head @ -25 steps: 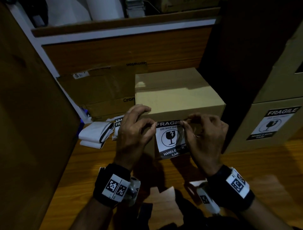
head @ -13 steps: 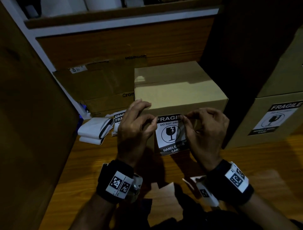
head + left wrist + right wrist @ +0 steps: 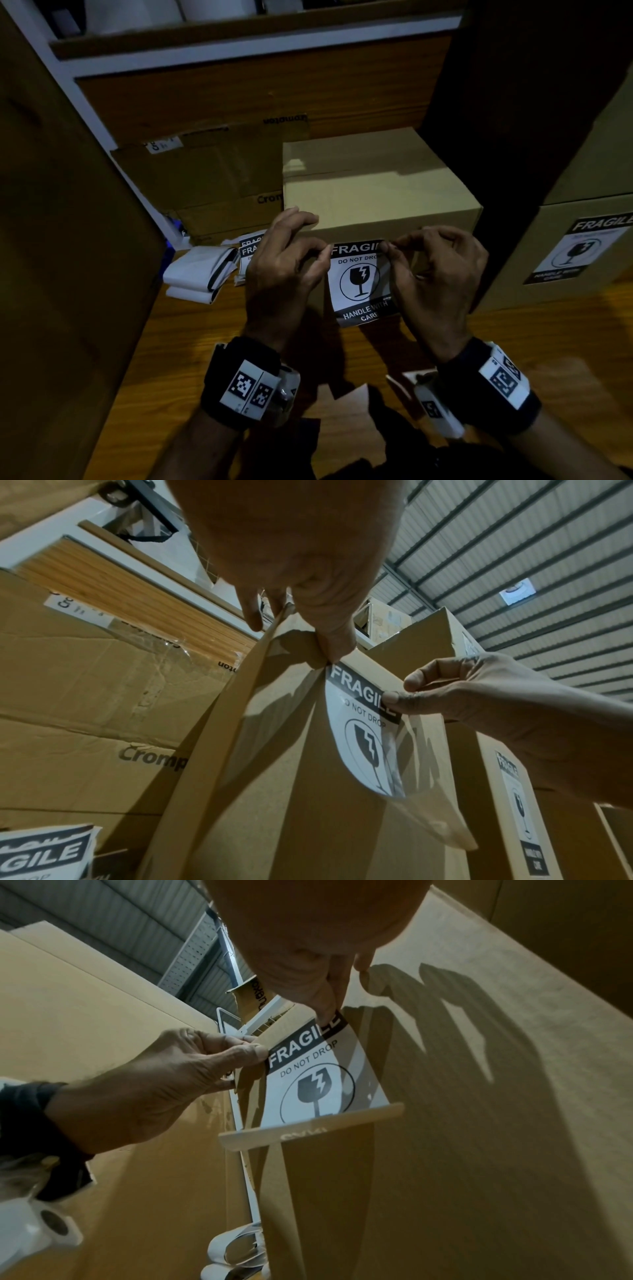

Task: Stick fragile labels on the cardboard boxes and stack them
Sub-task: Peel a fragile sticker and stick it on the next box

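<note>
Left hand (image 3: pixel 284 270): you pinch the label (image 3: pixel 359 281) at its top left corner.
Right hand (image 3: pixel 435 270): you pinch the top right corner.
Label: against the box (image 3: pixel 376 192) front, just below your pinches.
Wrist views only: its lower edge curls off the cardboard.

Right hand (image 3: pixel 308 961) and left hand (image 3: pixel 164 1080) pinch the top corners of a fragile label (image 3: pixel 315 1074). The label hangs before a cardboard box (image 3: pixel 479 1123), lower edge curled outward.
</note>
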`<state>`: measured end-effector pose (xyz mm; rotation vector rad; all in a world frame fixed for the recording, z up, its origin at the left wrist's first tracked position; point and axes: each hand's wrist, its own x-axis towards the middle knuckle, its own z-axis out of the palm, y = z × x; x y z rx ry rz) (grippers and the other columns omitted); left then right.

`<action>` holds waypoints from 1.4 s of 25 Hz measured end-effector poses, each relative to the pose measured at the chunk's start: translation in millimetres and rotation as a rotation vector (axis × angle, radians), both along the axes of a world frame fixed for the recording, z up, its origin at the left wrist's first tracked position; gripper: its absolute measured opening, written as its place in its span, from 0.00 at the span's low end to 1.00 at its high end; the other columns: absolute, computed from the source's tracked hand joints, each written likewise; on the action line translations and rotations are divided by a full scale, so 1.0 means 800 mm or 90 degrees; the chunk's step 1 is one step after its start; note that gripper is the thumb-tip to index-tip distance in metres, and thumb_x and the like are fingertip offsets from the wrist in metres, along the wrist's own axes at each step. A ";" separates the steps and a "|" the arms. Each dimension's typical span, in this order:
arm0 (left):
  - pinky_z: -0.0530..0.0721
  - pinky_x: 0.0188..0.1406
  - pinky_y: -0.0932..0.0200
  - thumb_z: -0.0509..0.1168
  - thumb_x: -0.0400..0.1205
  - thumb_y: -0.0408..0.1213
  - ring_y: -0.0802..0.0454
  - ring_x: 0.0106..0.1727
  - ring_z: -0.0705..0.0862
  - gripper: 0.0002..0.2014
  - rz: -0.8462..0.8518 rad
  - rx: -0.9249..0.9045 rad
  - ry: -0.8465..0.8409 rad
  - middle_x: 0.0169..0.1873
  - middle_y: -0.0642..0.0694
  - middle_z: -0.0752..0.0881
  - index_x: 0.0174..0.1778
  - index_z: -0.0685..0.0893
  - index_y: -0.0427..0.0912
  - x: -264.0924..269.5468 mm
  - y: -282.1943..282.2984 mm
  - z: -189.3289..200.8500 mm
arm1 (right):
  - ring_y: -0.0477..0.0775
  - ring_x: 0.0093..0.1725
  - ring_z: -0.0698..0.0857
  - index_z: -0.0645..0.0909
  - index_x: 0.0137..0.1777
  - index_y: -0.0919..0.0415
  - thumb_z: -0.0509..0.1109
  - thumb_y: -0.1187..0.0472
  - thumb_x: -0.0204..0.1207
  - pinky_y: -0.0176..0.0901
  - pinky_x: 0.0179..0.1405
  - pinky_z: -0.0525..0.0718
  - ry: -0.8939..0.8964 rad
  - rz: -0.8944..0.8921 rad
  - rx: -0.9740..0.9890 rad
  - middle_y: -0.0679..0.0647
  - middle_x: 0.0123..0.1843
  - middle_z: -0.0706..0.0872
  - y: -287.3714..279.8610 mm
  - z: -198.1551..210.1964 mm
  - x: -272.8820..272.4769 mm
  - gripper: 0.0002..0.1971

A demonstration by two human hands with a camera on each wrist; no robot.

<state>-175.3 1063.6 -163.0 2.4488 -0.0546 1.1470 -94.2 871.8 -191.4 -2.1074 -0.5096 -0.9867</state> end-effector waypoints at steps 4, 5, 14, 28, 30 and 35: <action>0.83 0.72 0.51 0.76 0.81 0.31 0.46 0.76 0.80 0.02 0.014 -0.007 0.000 0.67 0.40 0.86 0.45 0.90 0.37 0.001 -0.003 0.001 | 0.53 0.57 0.80 0.86 0.46 0.55 0.84 0.53 0.74 0.51 0.62 0.67 -0.004 -0.021 0.017 0.46 0.44 0.87 0.003 0.003 -0.003 0.10; 0.82 0.73 0.54 0.76 0.81 0.31 0.46 0.76 0.80 0.02 0.014 -0.010 0.000 0.67 0.40 0.86 0.45 0.90 0.38 0.001 -0.004 0.002 | 0.52 0.56 0.80 0.86 0.46 0.55 0.84 0.53 0.74 0.51 0.61 0.68 -0.003 -0.028 0.023 0.46 0.44 0.87 0.004 0.004 -0.004 0.11; 0.73 0.78 0.66 0.75 0.82 0.34 0.49 0.75 0.81 0.10 0.016 -0.043 0.002 0.64 0.41 0.87 0.56 0.84 0.38 -0.001 -0.002 0.001 | 0.53 0.57 0.81 0.87 0.48 0.53 0.84 0.47 0.73 0.45 0.60 0.63 0.011 -0.078 0.035 0.47 0.46 0.88 0.008 0.005 -0.009 0.14; 0.88 0.58 0.48 0.77 0.81 0.36 0.49 0.63 0.85 0.12 0.053 -0.058 0.018 0.57 0.45 0.86 0.56 0.84 0.40 0.002 -0.013 0.010 | 0.61 0.70 0.72 0.90 0.63 0.54 0.73 0.38 0.81 0.55 0.62 0.66 -0.111 -0.001 -0.174 0.54 0.65 0.88 -0.025 0.023 0.042 0.22; 0.87 0.53 0.52 0.77 0.81 0.35 0.51 0.58 0.85 0.11 0.056 -0.043 0.017 0.55 0.46 0.86 0.56 0.84 0.40 0.000 -0.014 0.014 | 0.60 0.68 0.72 0.89 0.63 0.54 0.71 0.37 0.83 0.55 0.61 0.67 -0.117 0.015 -0.160 0.54 0.65 0.88 -0.027 0.020 0.045 0.23; 0.86 0.58 0.53 0.78 0.80 0.40 0.50 0.63 0.84 0.16 0.075 -0.019 0.068 0.60 0.46 0.84 0.60 0.82 0.43 -0.003 -0.012 0.011 | 0.60 0.72 0.70 0.79 0.69 0.50 0.76 0.28 0.71 0.56 0.68 0.63 -0.065 -0.014 -0.127 0.56 0.71 0.77 -0.003 0.001 0.035 0.34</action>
